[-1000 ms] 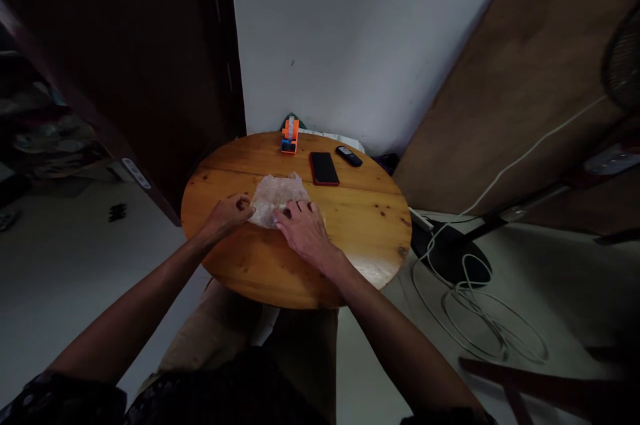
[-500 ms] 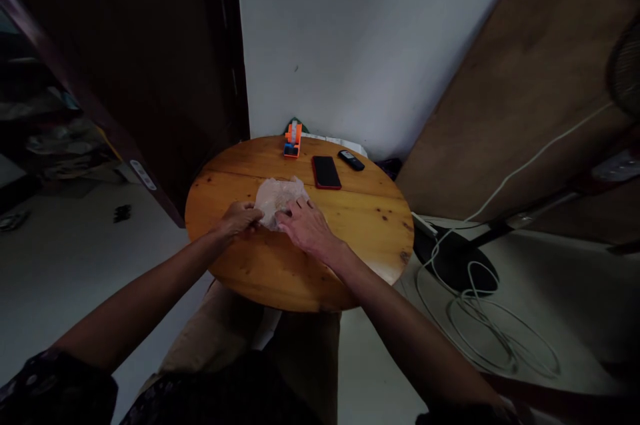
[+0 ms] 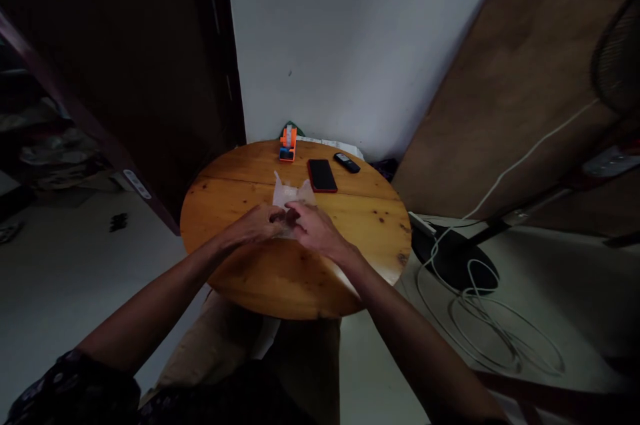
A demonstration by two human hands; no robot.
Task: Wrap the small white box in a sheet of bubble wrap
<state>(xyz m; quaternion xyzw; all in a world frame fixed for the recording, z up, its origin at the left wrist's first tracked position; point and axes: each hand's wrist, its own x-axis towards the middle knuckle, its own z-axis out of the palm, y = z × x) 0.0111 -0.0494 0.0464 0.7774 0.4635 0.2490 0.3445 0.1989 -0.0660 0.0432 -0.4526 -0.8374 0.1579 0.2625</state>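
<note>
A thin, crinkled clear plastic sheet lies gathered in the middle of a round wooden table. My left hand and my right hand meet at its near edge, fingers closed and pinching the plastic between them. The sheet's far part sticks up behind my fingers. What lies under my hands is hidden.
At the table's far side stand an orange and blue tape dispenser, a black phone in a red case and a small dark remote. A white cable coils on the floor at the right beside a fan base.
My hands have come together from the sheet's two sides. The plastic has gone from spread flat to bunched narrow between them.
</note>
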